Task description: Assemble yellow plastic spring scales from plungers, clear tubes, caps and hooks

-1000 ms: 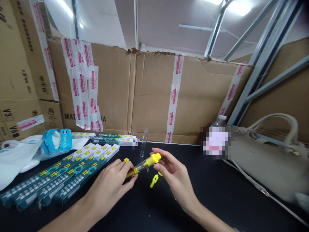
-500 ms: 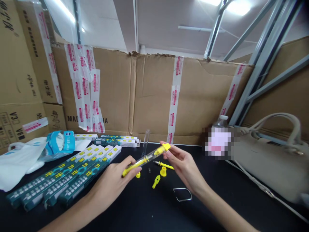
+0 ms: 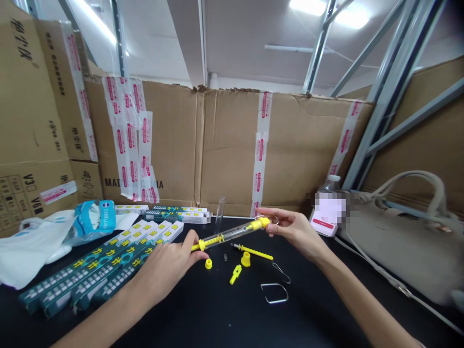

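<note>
My left hand (image 3: 170, 270) pinches the lower yellow end of the clear tube (image 3: 232, 234), and my right hand (image 3: 295, 231) grips the upper end, perhaps by a small ring. The tube hangs tilted just above the black table (image 3: 217, 319), over loose yellow parts (image 3: 235, 274) and a wire hook (image 3: 274, 293).

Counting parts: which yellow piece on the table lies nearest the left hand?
The round yellow cap beside the left hand; the others lie farther right.

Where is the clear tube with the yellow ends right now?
In the head view, near the middle, the clear tube is held slanted between the left hand and the right hand, just above small yellow parts on the black table.
</note>
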The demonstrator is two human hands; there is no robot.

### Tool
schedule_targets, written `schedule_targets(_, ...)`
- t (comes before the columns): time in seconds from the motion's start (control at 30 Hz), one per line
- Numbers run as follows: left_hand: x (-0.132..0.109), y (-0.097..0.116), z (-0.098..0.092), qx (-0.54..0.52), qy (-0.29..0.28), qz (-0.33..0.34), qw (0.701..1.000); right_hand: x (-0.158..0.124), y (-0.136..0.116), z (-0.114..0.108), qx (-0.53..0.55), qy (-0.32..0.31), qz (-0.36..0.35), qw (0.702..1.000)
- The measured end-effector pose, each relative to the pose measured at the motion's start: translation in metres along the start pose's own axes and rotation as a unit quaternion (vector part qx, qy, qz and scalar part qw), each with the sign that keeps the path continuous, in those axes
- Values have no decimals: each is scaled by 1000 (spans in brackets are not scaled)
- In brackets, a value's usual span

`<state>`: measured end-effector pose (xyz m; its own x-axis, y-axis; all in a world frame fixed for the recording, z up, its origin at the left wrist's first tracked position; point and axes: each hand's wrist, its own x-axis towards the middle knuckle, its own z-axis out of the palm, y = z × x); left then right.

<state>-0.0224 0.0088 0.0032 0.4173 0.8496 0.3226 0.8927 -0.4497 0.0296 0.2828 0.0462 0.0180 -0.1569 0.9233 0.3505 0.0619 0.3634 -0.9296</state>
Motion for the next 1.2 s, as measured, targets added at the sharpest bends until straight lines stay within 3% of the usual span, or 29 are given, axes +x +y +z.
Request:
schedule_targets(0.23, -7, 9, 18, -237, 71, 1, 969, -2, 18, 27, 170, 36, 38, 984)
schedule_targets(0.37, -6, 11, 26, -335, 41, -8, 941, -6, 30, 46, 251, 62, 51, 965)
schedule_targets(0.47, -4, 15, 24, -375, 18, -22, 926, -13, 33, 63, 266, 15, 78, 961)
schedule_targets(0.57, -4, 18, 20, -379, 30, -22, 925, -23, 27, 79, 252, -24, 99, 962)
schedule_targets(0.73, -8, 19, 25, -397, 26, 22, 917, -33, 15, 92, 289, -78, 109, 948)
schedule_targets(0.87, -12, 20, 33, -364, 13, 49, 930, -33, 14, 92, 298, -86, 102, 945)
schedule_targets(1.0, -11, 15, 30, -251, 108, 33, 961, -30, 16, 87, 305, -75, 82, 946)
schedule_targets(1.13, 7, -15, 19, -124, 199, 0, 972, -27, 12, 78, 299, -63, 65, 950)
schedule_targets(1.2, 22, -37, 19, -35, 149, -37, 987, -26, 11, 74, 293, -64, 58, 952)
